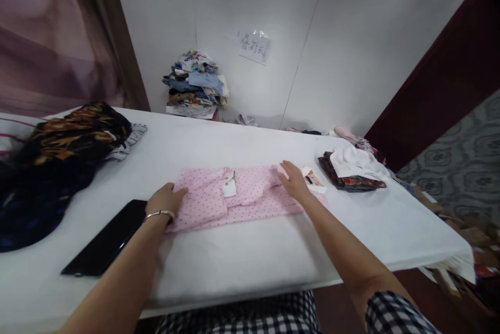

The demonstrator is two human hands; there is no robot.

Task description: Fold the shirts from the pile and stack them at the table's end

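A pink shirt (250, 203) with small dark dots lies folded into a long flat strip on the table. Near its middle is a white patch with buttons (229, 185), and a printed paper or card (313, 180) shows at its right end. My left hand (166, 201), with a bracelet at the wrist, grips the left edge of the shirt, thumb on top and the other fingers partly hidden. Toward the right end, my right hand (294, 182) rests on the cloth with its fingers stretched out.
A black tablet-like slab (109, 240) lies beside my left forearm. Dark patterned clothes (78, 136) are heaped at the left. Folded garments (351, 167) sit at the right, and a tall clothes pile (199, 84) stands behind the white table (234, 266).
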